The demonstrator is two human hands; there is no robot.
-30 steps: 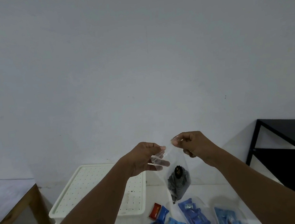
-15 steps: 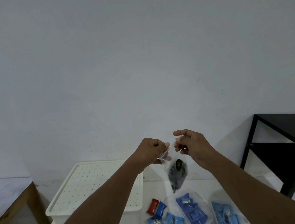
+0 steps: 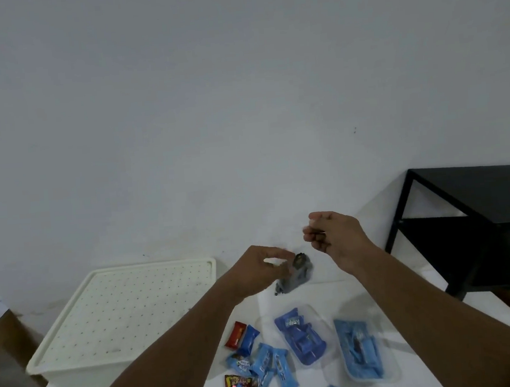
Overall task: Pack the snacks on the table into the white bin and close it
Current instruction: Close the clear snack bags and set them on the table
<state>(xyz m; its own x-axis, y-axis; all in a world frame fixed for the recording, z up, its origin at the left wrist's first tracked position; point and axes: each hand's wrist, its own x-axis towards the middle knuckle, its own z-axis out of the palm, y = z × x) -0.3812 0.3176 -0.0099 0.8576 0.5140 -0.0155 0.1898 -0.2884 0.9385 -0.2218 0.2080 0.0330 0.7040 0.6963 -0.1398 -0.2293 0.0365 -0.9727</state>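
Blur hides the edges of the clear bag [image 3: 297, 277] pinched by the left hand [image 3: 261, 270], while the right hand [image 3: 335, 236], earlier pinching too, curls apart, grip unclear

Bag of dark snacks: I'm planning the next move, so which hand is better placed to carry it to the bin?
Left, probably: the left hand pinches the bag and is nearer the closed bin; the right hand is apart from both.
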